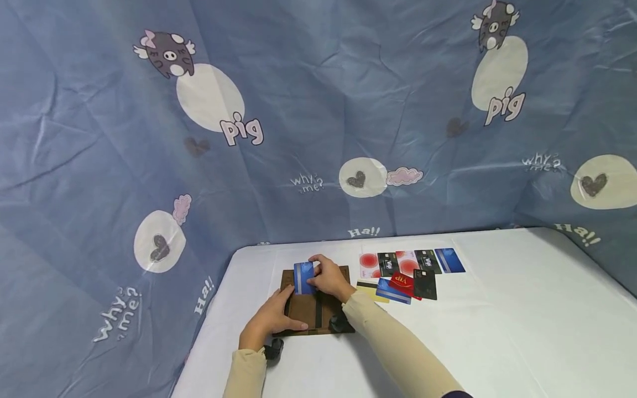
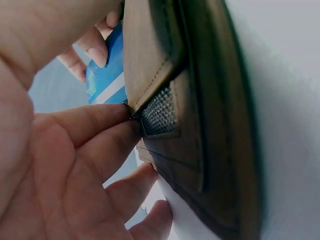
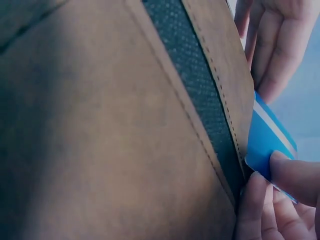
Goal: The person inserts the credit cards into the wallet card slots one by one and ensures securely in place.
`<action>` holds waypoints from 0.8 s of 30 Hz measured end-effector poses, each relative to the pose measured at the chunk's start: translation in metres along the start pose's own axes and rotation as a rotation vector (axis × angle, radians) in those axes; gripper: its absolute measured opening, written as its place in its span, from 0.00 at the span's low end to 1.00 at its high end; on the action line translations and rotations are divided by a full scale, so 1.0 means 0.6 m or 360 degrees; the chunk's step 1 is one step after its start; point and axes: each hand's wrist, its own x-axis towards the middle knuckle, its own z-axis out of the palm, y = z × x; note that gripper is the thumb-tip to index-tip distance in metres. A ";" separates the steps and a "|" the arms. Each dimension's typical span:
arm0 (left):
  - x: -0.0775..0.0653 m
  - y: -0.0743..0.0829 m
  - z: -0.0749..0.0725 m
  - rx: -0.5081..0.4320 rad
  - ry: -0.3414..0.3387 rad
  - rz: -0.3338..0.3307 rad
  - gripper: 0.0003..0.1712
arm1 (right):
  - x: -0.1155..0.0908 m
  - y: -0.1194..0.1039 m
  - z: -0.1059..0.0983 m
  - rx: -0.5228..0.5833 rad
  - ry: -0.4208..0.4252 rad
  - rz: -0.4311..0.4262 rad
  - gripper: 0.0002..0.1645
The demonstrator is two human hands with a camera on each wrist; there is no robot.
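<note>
An open brown wallet (image 1: 303,309) with a dark strip down its middle lies on the white table. My left hand (image 1: 272,316) holds its left side, thumb across the lower part. In the left wrist view, the fingers (image 2: 107,145) touch the wallet's edge beside a mesh patch (image 2: 161,112). My right hand (image 1: 328,276) pinches a blue card (image 1: 303,278) with a pale stripe by its right side. The card stands over the wallet's upper left part. The right wrist view shows thumb and fingers on the card (image 3: 270,135) at the wallet's edge; its inserted depth is unclear.
Right of the wallet lies a row of cards: red-circle cards (image 1: 369,261), black Vip cards (image 1: 388,265) and a blue card (image 1: 450,260). Below them overlap a yellow card (image 1: 373,292), a blue one (image 1: 390,292), a red one (image 1: 400,282) and a black one (image 1: 425,284).
</note>
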 end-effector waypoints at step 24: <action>-0.002 -0.001 -0.001 -0.0007 -0.0003 -0.0005 0.67 | -0.015 0.018 0.003 0.0094 0.0003 -0.0004 0.32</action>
